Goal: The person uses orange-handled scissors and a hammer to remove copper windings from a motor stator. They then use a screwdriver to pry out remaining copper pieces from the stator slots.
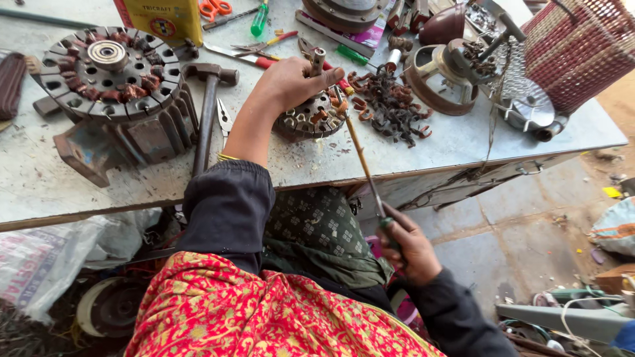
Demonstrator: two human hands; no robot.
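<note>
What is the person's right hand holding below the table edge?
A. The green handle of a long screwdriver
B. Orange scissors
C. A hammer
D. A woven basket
A: the right hand grips the green handle of the long screwdriver, whose shaft runs up to the small stator under the left hand; the hammer lies untouched on the table.

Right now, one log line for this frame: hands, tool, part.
left hand: steadies small stator on bench | right hand: grips long screwdriver, tip at stator windings | removed copper coils piled beside
</note>
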